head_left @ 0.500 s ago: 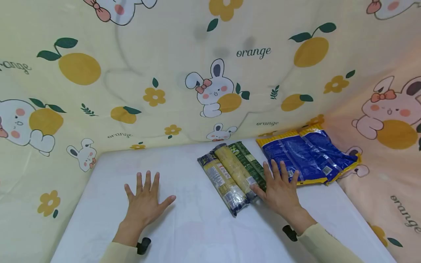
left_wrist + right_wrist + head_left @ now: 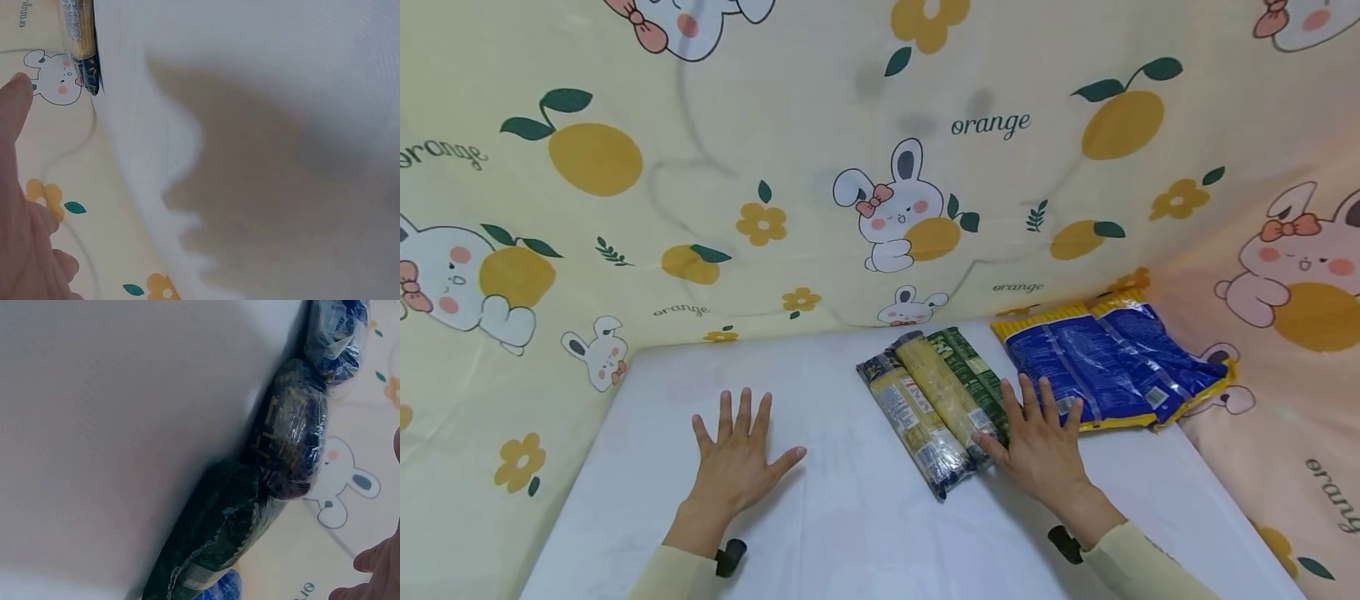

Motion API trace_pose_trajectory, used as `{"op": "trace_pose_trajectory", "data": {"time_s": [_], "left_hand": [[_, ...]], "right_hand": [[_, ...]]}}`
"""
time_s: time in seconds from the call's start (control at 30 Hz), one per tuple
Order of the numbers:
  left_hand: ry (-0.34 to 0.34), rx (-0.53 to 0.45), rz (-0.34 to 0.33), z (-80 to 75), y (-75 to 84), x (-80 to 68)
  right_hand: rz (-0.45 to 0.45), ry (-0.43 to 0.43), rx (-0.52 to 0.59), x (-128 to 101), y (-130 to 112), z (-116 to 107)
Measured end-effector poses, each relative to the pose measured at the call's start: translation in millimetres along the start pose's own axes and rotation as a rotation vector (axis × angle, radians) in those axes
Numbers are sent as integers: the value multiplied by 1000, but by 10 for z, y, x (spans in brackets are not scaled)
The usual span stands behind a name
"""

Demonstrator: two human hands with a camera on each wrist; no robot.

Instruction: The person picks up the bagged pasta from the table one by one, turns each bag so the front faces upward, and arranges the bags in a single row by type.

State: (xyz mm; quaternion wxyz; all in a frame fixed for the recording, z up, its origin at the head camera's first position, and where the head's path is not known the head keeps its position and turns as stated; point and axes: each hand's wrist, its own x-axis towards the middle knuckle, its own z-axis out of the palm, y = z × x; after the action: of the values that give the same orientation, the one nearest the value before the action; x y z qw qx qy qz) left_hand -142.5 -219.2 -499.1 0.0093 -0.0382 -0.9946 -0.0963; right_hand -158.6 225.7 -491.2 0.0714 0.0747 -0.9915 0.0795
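My left hand is held above the white table, palm down, fingers spread, holding nothing. Its shadow falls on the tabletop in the left wrist view. My right hand has its fingers spread too, beside the near ends of three long packs lying side by side. Of these, the left pack and middle pack show pale yellow sticks, probably dry pasta, through clear wrapping; the third is a green pack. The right thumb overlaps the middle pack in the head view; contact cannot be told.
Blue plastic packaging with yellow edges lies flat at the table's back right; whether it is one bag or two is unclear. A curtain printed with rabbits and oranges rises behind and beside the white table.
The head view has shifted slightly, so the whole scene sits a little further right. Both hands keep nearly the same pose, and the packs have not moved on the table.
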Motion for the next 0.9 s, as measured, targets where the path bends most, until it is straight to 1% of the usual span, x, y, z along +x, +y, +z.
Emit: {"op": "trace_pose_trajectory", "data": {"time_s": [0.3, 0.57, 0.9], "left_hand": [[-13, -4, 0, 30, 5, 16], [9, 14, 22, 7, 22, 45], [-13, 15, 11, 37, 42, 74]], "right_hand": [[-1, 6, -8, -19, 18, 78], [-3, 2, -13, -36, 17, 74], [-5, 14, -9, -21, 27, 92]]}}
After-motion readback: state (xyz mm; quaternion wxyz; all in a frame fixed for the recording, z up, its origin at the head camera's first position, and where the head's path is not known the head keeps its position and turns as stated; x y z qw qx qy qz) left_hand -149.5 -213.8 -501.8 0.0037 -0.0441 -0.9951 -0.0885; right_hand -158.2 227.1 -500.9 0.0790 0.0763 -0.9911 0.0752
